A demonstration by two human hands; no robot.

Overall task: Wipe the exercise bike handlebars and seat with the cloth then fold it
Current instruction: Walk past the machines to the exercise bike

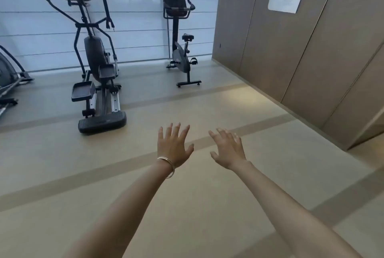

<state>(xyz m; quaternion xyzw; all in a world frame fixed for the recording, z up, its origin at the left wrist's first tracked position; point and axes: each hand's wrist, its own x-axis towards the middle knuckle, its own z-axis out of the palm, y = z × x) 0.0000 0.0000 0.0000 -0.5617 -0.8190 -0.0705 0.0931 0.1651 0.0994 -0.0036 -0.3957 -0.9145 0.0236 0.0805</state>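
Nothing looks begun — both hands, left (173, 145) and right (228, 149), are reaching forward splayed and empty, no cloth showing, the exercise bike (182, 37) standing well apart.

exercise bike (181, 49) right of elliptical (97, 60) | both before window (135, 18)

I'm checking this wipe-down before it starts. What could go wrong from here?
No cloth is in view: the left hand and right hand are both open and empty, so wiping can't begin. The large black elliptical trainer stands nearer than the small black upright exercise bike by the window and could be cleaned by mistake.
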